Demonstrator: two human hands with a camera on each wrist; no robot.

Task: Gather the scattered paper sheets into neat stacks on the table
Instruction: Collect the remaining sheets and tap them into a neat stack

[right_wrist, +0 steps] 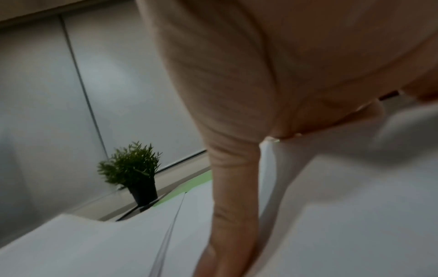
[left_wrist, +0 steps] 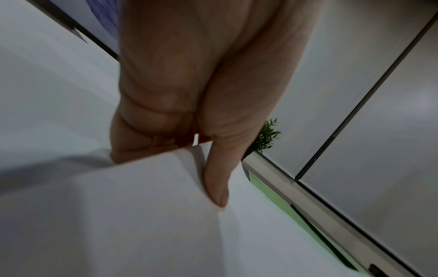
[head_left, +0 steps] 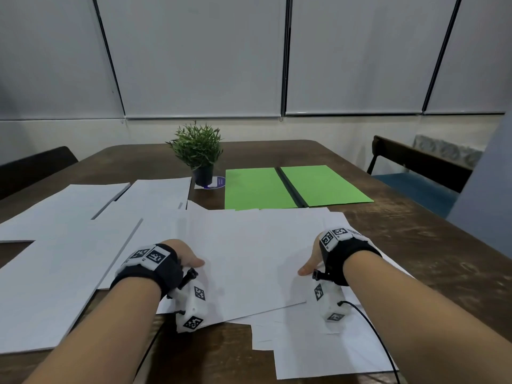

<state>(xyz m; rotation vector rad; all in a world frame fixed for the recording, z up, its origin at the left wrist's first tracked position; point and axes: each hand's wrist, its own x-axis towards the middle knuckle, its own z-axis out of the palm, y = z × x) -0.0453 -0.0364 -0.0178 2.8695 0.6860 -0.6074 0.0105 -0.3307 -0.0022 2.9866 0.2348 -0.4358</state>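
Head view: left hand [head_left: 185, 256] and right hand [head_left: 312, 259] gripping paper sheets [head_left: 249, 250]

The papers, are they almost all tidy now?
Not yet. Done: nothing shows a finished neat stack. In hand: the left hand and right hand both pinch the big middle sheet, thumbs on top. Left: loose white sheets still fan out crookedly on the left, and more sheets poke out at the table's near edge. The green folder lies open behind.
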